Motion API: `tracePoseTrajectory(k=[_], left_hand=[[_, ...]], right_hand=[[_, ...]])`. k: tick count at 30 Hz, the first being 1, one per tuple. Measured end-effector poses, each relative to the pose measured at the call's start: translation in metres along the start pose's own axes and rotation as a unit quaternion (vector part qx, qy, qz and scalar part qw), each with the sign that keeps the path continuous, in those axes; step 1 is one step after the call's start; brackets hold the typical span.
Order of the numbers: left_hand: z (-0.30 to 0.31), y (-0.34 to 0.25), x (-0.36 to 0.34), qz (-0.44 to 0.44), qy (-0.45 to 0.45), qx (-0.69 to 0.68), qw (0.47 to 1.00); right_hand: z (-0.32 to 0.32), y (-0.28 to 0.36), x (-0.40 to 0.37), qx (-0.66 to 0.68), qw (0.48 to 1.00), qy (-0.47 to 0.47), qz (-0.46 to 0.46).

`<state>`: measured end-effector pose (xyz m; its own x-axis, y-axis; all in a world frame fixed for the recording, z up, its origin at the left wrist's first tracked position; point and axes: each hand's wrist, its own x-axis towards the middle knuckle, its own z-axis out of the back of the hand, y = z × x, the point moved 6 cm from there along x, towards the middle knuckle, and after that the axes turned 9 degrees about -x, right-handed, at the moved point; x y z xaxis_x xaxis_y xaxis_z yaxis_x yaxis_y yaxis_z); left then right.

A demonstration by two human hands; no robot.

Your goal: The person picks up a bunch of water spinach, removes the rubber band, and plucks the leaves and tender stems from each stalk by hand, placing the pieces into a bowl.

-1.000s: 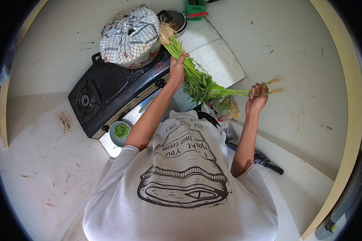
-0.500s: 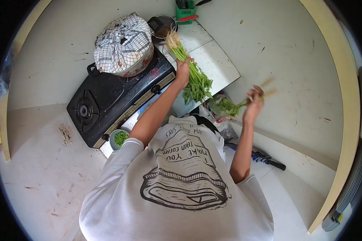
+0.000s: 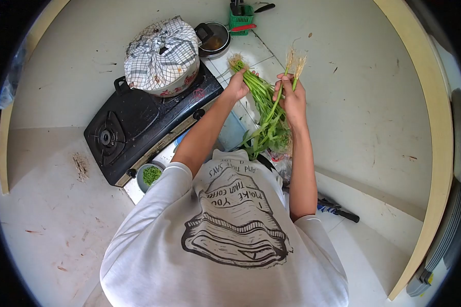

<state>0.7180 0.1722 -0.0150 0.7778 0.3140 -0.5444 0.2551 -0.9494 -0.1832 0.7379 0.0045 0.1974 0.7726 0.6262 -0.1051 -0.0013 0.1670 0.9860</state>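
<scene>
My left hand [image 3: 237,85] is wrapped round a bunch of leafy greens [image 3: 258,92] near its root end, over the tiled counter [image 3: 269,66]. The leaves hang down toward my shirt. Just to the right, my right hand [image 3: 292,96] grips a few separate stems [image 3: 280,94], their pale roots pointing up and their leaves overlapping the bunch. Below the hands lies a light blue tray [image 3: 232,132], partly covered by the leaves.
A black gas stove [image 3: 138,117] on the left bears a pot wrapped in a checked cloth [image 3: 161,56]. Behind are a pan [image 3: 214,43] and a green basket [image 3: 239,21]. A bowl of chopped greens [image 3: 151,175] sits by the stove's front. An umbrella [image 3: 338,210] lies lower right.
My right hand has moved up and left with its stems, from the lower right to beside the bunch. The bunch in my left hand has shifted slightly right and down.
</scene>
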Motion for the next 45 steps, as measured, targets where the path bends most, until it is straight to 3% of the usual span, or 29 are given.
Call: tracePoseTrajectory(k=[5, 9, 12, 14, 17, 21, 22, 25, 29, 35, 38, 41, 45], left_hand=[[0.056, 0.000, 0.025, -0.003, -0.054, 0.058, 0.997], [0.114, 0.008, 0.040, 0.023, -0.032, 0.152, 0.988], [0.045, 0.004, -0.050, -0.033, -0.116, 0.295, 0.948], [0.043, 0.002, -0.066, -0.106, -0.160, 0.443, 0.876], [0.006, 0.007, -0.114, -0.104, 0.029, 0.527, 0.843], [-0.005, 0.022, -0.163, 0.065, 0.155, 0.455, 0.874], [-0.013, 0.015, -0.176, -0.032, 0.165, 0.472, 0.866], [0.023, 0.015, -0.162, -0.095, 0.197, 0.491, 0.843], [0.044, 0.002, -0.184, -0.168, 0.134, 0.562, 0.798], [0.071, -0.013, -0.220, -0.202, -0.020, 0.566, 0.799], [0.082, -0.026, -0.246, -0.351, -0.058, 0.631, 0.690], [0.091, -0.032, -0.281, -0.395, -0.124, 0.644, 0.644], [0.106, -0.036, -0.325, -0.346, -0.216, 0.598, 0.690]], right_hand=[[0.005, -0.011, 0.004, 0.004, 0.999, -0.004, -0.050], [-0.005, -0.023, 0.007, 0.021, 0.997, 0.016, -0.075], [-0.017, -0.031, 0.011, 0.040, 0.995, 0.030, -0.088], [-0.025, -0.037, 0.016, 0.070, 0.993, 0.039, -0.087], [-0.037, -0.038, 0.025, 0.120, 0.987, 0.047, -0.099], [-0.049, -0.047, 0.040, 0.179, 0.977, 0.054, -0.104], [-0.050, -0.049, 0.043, 0.192, 0.975, 0.052, -0.102], [-0.056, -0.051, 0.047, 0.215, 0.968, 0.036, -0.120], [-0.064, -0.052, 0.054, 0.242, 0.958, 0.041, -0.149], [-0.081, -0.071, 0.068, 0.292, 0.929, 0.091, -0.209], [-0.091, -0.107, 0.065, 0.296, 0.913, 0.114, -0.257], [-0.104, -0.142, 0.053, 0.277, 0.898, 0.154, -0.304], [-0.124, -0.167, 0.026, 0.259, 0.880, 0.207, -0.341]])
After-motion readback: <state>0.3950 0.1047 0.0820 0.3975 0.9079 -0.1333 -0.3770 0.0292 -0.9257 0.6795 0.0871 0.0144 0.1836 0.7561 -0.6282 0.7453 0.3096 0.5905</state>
